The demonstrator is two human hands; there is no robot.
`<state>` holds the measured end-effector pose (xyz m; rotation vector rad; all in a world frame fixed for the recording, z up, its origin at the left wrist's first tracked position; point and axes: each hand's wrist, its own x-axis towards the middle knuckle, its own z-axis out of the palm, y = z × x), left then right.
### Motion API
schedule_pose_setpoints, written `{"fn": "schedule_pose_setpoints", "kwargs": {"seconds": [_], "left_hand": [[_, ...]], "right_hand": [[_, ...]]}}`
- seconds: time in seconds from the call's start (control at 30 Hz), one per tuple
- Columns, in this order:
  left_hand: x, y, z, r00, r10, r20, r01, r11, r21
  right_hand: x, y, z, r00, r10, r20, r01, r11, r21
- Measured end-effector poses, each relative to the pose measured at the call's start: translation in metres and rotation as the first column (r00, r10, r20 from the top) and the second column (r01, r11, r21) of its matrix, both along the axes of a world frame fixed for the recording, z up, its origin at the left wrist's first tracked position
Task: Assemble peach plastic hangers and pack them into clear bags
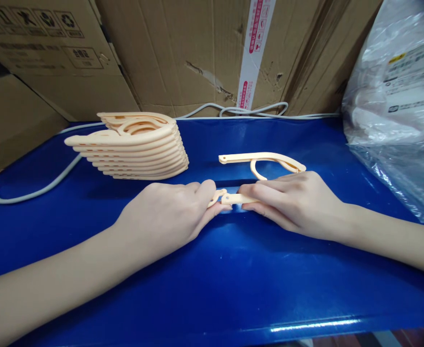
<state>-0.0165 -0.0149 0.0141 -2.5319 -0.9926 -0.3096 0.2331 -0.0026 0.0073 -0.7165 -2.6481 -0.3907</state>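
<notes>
My left hand (pixel 168 214) and my right hand (pixel 291 202) meet at the middle of the blue table (pixel 212 284). Both pinch small peach plastic hanger pieces (pixel 230 197) whose ends touch between my fingertips. Most of each piece is hidden under my fingers. Just behind my right hand lies a loose peach hanger part (pixel 262 159) with a curved hook. A stack of several folded peach hangers (pixel 136 147) rests on the table behind my left hand.
Cardboard boxes (pixel 183 53) line the back of the table. A crinkled clear plastic bag (pixel 400 106) fills the right side. A white cable (pixel 34 193) runs along the back edge and curves off to the left.
</notes>
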Motion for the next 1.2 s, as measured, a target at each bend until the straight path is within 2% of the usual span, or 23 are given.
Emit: {"fn": "schedule_pose_setpoints", "kwargs": {"seconds": [0.1, 0.27, 0.37, 0.57, 0.8, 0.93, 1.1, 1.2], "left_hand": [[0.0, 0.0, 0.0, 1.0, -0.01, 0.006, 0.011, 1.0, -0.009], [0.0, 0.002, -0.011, 0.993, -0.026, 0.115, 0.04, 0.992, -0.122], [0.0, 0.003, -0.012, 0.992, -0.021, 0.126, 0.042, 0.985, -0.169], [0.002, 0.002, -0.001, 0.998, -0.052, 0.032, 0.053, 0.998, -0.045], [0.004, 0.003, -0.002, 0.993, -0.116, -0.015, 0.117, 0.988, 0.101], [0.003, 0.001, 0.002, 0.989, -0.109, -0.097, 0.127, 0.972, 0.197], [0.002, 0.002, 0.008, 0.982, -0.122, -0.145, 0.156, 0.955, 0.252], [0.003, 0.003, 0.006, 0.983, -0.123, -0.137, 0.153, 0.958, 0.241]], "right_hand": [[0.001, 0.0, 0.0, 1.0, 0.007, -0.003, -0.007, 1.0, -0.018], [0.0, 0.0, 0.0, 1.0, -0.01, 0.011, 0.01, 0.999, 0.037], [-0.001, 0.0, -0.001, 1.0, -0.02, 0.018, 0.019, 0.998, 0.053], [0.0, 0.001, -0.001, 1.0, -0.005, 0.009, 0.005, 1.0, 0.027], [0.001, 0.0, -0.001, 1.0, 0.007, -0.021, -0.008, 0.999, -0.053], [0.0, 0.0, -0.001, 0.999, 0.015, -0.039, -0.02, 0.991, -0.13], [-0.001, 0.0, 0.001, 0.997, 0.023, -0.073, -0.041, 0.964, -0.262], [-0.001, 0.0, 0.001, 0.997, 0.028, -0.077, -0.048, 0.963, -0.266]]}}
